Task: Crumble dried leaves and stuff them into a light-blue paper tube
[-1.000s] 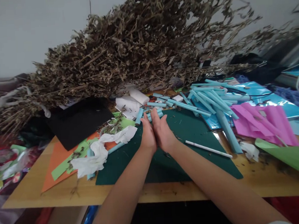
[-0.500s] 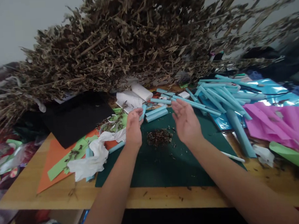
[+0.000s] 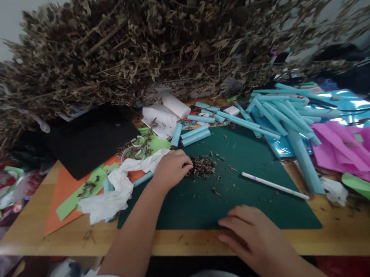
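Note:
A small heap of crumbled dried leaves [image 3: 204,165] lies on the dark green cutting mat [image 3: 189,209]. My left hand [image 3: 173,169] is at the heap's left edge, its fingers curled together; whatever may be between the fingertips is hidden. Low over the mat's front edge, my right hand [image 3: 251,232] has its fingers apart and nothing in it. A thin white stick [image 3: 275,185] rests slantwise on the right of the mat. Two light blue paper rolls [image 3: 196,136] lie at the back of the mat behind the heap.
Dried leafy branches [image 3: 154,44] fill the back. More blue paper tubes [image 3: 277,112] are piled at back right, beside pink paper [image 3: 348,149]. Crumpled white tissue [image 3: 119,194], green and orange paper [image 3: 63,196] and a black sheet [image 3: 91,140] cover the left of the wooden table [image 3: 24,232].
Both hands were raised on either side of the heap. The left has come down to its left edge and curled; the right has moved back toward the table's front edge, uncovering the white stick.

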`<state>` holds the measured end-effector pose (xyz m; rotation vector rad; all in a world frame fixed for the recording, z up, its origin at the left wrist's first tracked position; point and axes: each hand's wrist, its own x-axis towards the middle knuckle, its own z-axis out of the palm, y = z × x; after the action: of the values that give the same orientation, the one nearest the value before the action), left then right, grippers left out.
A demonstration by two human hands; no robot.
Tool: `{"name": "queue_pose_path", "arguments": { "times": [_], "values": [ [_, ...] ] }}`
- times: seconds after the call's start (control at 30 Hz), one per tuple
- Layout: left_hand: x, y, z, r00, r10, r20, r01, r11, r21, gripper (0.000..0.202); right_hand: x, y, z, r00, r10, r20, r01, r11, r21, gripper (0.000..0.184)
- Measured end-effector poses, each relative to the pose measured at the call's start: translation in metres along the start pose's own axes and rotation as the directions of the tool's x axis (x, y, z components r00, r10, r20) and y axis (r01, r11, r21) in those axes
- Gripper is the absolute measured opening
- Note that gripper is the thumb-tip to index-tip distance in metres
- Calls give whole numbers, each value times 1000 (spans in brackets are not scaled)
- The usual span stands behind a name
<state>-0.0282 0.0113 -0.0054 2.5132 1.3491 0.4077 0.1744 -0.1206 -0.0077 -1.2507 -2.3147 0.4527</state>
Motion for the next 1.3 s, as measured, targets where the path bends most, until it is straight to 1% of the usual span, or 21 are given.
{"name": "queue_pose_path", "arguments": {
  "times": [0.03, 0.1, 0.17, 0.27, 0.33, 0.37, 0.47, 0.57, 0.7, 0.8, 0.87, 0.97, 1.0, 1.03, 1.1, 1.2, 1.23, 1.3],
  "values": [
    [0, -1, 0, 1000, -8, -17, 8, 1000, -19, 13, -6, -3, 6, 999, 26, 30, -25, 999, -22, 10],
    [0, -4, -2, 995, -44, -86, 38, 997, -71, 14, -15, -6, 13, 996, 57, 70, -54, 997, -47, 11],
    [-2, -9, -4, 972, -122, -202, 102, 989, -106, 17, -21, -6, 17, 995, 66, 71, -61, 996, -67, 11],
    [-3, -14, -5, 925, -190, -329, 145, 977, -156, 26, -27, -3, 23, 997, 75, 10, -74, 992, -103, 12],
    [-4, -14, -5, 915, -189, -357, 134, 976, -173, 27, -30, -1, 27, 996, 77, -47, -82, 987, -139, 16],
    [-4, -13, -5, 919, -180, -352, 126, 977, -171, 26, -30, -1, 29, 995, 73, -71, -83, 984, -160, 18],
    [-5, -10, -5, 949, -138, -284, 102, 985, -139, 28, -31, 0, 31, 992, 55, -116, -79, 973, -215, 26],
    [-5, -8, -4, 966, -104, -236, 78, 990, -118, 28, -33, -1, 30, 984, 90, -152, -125, 964, -235, 32],
    [-6, -5, -4, 966, -87, -244, 55, 989, -138, 23, -35, -2, 33, 978, 114, -174, -158, 952, -263, 36],
    [-8, -1, -4, 965, -60, -257, 22, 989, -148, 21, -36, 0, 34, 977, 71, -201, -129, 949, -289, 36],
    [-9, 1, -5, 966, -24, -256, -13, 990, -142, 21, -39, 7, 29, 969, 20, -245, -96, 948, -303, 31],
    [-9, 3, -5, 975, 21, -220, -48, 991, -121, 23, -52, 27, 9, 940, -43, -339, -87, 929, -361, 14],
    [-9, 3, -5, 979, 26, -204, -51, 992, -116, 24, -58, 34, 2, 924, -23, -381, -133, 916, -379, 10],
    [-9, 4, -5, 982, 29, -189, -51, 993, -111, 24, -64, 41, -5, 912, 0, -411, -177, 903, -391, 10],
    [-9, 5, -4, 986, 30, -164, -46, 994, -96, 24, -74, 51, -15, 925, 33, -378, -195, 896, -399, 15],
    [-9, 8, -3, 992, 43, -121, -49, 998, -48, 30, -83, 53, -14, 966, 25, -256, -131, 904, -406, 21],
    [-9, 10, -2, 993, 55, -100, -59, 998, -30, 36, -83, 51, -11, 972, 23, -235, -120, 905, -408, 22],
    [-9, 15, 1, 994, 106, -25, -106, 994, -2, 61, -81, 45, -3, 974, 41, -223, -131, 905, -404, 22]
  ]
}}
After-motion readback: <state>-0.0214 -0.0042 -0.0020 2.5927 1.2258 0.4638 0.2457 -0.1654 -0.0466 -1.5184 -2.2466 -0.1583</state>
